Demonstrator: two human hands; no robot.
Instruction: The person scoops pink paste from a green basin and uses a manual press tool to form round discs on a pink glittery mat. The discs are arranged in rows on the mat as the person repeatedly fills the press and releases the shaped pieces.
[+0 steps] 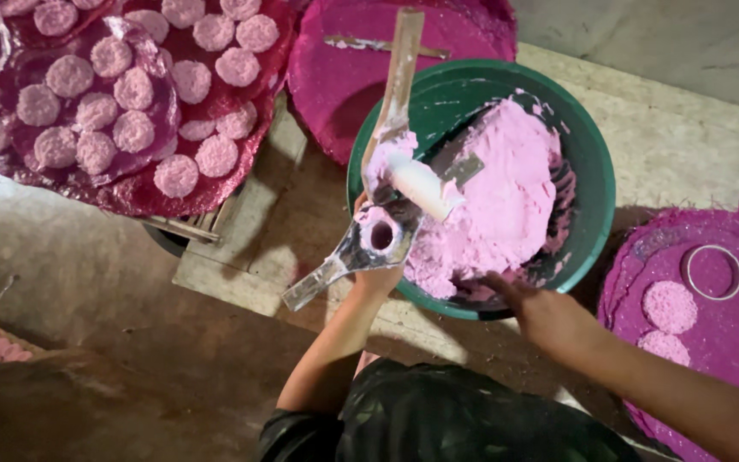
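Observation:
My left hand (375, 278) grips a metal hand press (361, 248) from below and holds it over the near rim of a green bowl (588, 162). The press has a round cup packed with pink powder, a white plunger (421, 184) and a long wooden lever (401, 68) pointing away from me. My right hand (534, 306) reaches over the bowl's near edge with its fingertips in the heap of pink powder (506, 197). I cannot make out whether those fingers are closed on powder.
Magenta trays (207, 184) carrying several round pink cakes fill the upper left. Another magenta tray (729, 334) on the right holds a metal ring (712, 272) and two cakes. A magenta disc (344, 77) lies behind the bowl. A wooden board (250, 248) sits under it.

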